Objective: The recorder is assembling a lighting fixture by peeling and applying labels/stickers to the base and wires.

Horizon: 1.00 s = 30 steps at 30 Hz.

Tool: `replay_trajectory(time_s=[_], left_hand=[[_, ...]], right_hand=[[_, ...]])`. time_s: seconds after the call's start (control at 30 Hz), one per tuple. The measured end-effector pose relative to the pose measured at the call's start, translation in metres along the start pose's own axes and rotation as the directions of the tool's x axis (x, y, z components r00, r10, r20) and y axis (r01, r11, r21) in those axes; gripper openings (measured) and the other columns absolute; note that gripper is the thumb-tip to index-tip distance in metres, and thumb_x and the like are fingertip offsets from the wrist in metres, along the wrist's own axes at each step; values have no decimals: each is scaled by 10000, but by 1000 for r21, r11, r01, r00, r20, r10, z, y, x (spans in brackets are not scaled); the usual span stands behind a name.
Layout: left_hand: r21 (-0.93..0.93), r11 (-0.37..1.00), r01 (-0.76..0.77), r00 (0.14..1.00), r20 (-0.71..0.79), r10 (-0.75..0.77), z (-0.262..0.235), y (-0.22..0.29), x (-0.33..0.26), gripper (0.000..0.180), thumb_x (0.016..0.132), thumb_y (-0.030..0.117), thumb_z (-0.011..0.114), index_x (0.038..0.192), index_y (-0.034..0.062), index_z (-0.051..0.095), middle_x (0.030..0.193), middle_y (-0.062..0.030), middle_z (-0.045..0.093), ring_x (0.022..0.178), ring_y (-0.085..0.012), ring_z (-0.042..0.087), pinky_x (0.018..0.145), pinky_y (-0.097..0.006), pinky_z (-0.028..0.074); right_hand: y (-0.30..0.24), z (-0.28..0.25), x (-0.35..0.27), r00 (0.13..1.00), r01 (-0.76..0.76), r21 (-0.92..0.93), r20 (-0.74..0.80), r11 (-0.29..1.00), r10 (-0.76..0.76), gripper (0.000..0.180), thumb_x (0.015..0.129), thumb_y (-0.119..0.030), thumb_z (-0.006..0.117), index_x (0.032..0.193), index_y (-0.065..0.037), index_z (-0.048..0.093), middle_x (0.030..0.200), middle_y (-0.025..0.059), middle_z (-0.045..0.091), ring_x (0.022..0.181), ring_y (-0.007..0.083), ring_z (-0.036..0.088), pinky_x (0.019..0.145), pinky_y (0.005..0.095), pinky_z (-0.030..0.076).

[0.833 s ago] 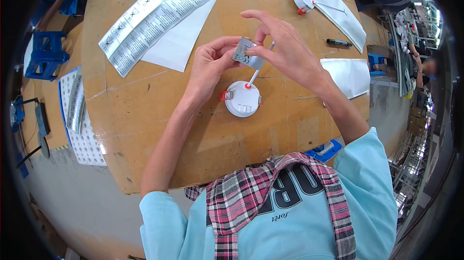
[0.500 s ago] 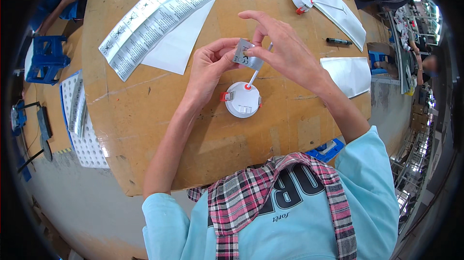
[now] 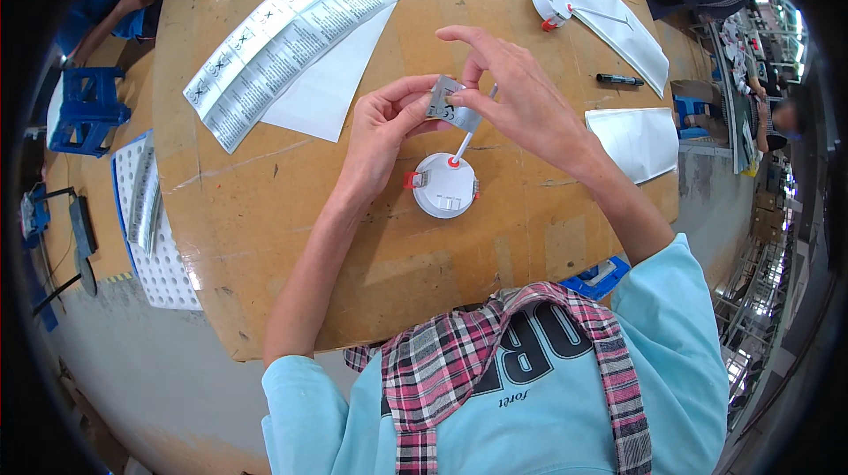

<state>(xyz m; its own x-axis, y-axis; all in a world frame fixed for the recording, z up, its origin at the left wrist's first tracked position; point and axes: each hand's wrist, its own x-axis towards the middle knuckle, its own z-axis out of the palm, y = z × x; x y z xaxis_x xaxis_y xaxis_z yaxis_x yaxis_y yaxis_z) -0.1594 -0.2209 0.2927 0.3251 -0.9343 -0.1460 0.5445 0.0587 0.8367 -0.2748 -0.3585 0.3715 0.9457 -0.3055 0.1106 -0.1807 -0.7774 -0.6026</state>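
Note:
Between my two hands is a small silver printed label [image 3: 451, 105], wrapped partly around the white cable [image 3: 465, 141] of a round white lamp fitting. My left hand [image 3: 386, 122] pinches the label's left edge. With thumb and index finger, my right hand [image 3: 517, 101] pinches its upper right part, the other fingers raised. Below them the round white lamp fitting [image 3: 444, 185] lies on the table, with a red-tipped spring clip [image 3: 414, 179] at its left and a red collar where the cable enters. Part of the cable is hidden behind the label and fingers.
Label sheets [image 3: 283, 38] lie at the upper left on white paper. A second lamp fitting [image 3: 550, 3], a white sheet [image 3: 618, 29], a black marker [image 3: 619, 79] and more white paper [image 3: 632, 141] are on the right. A perforated white tray [image 3: 163, 245] and blue stool [image 3: 87, 110] stand left; co-workers sit beyond.
Both hands keep their pinch on the label, with barely any finger movement. The whole view has shifted very slightly.

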Motion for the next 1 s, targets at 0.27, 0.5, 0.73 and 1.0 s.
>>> replay_trajectory(time_s=[0.27, 0.5, 0.73, 1.0], left_hand=[[-12, 1000, -6, 1000, 0, 6, 0, 1, 0, 300, 932, 143, 557, 1171, -36, 588, 1073, -105, 656, 955, -154, 640, 822, -305, 544], [-15, 1000, -14, 1000, -6, 13, 1, 1, -1, 312, 923, 133, 549, 1173, -51, 579, 1065, -118, 656, 958, -164, 642, 828, -317, 544], [-49, 999, -16, 1000, -9, 15, -1, -2, 0, 312, 921, 119, 542, 1174, -60, 574, 1058, -122, 655, 955, -170, 642, 837, -331, 545], [-64, 998, -8, 1000, -7, 8, 0, 1, 0, 331, 909, 99, 503, 1184, -74, 566, 1069, -144, 649, 964, -190, 642, 850, -332, 539]], right_hand=[[-3, -1, 0, 999, -41, 20, 14, 999, 41, 464, 792, -88, 661, 1219, -34, 488, 732, 82, 583, 756, 252, 574, 756, 398, 440], [-1, 1, -2, 1000, -15, -10, -10, 1000, 15, 447, 802, -97, 636, 1220, -40, 489, 734, 67, 584, 768, 245, 572, 820, 397, 422], [-2, 2, -3, 1000, -13, -42, -20, 999, 12, 454, 810, -88, 614, 1242, -50, 480, 735, 52, 576, 795, 233, 564, 873, 393, 390], [-2, 3, -1, 1000, -17, -52, -12, 999, 16, 460, 802, -86, 611, 1240, -39, 480, 731, 53, 589, 797, 238, 567, 873, 395, 389]])
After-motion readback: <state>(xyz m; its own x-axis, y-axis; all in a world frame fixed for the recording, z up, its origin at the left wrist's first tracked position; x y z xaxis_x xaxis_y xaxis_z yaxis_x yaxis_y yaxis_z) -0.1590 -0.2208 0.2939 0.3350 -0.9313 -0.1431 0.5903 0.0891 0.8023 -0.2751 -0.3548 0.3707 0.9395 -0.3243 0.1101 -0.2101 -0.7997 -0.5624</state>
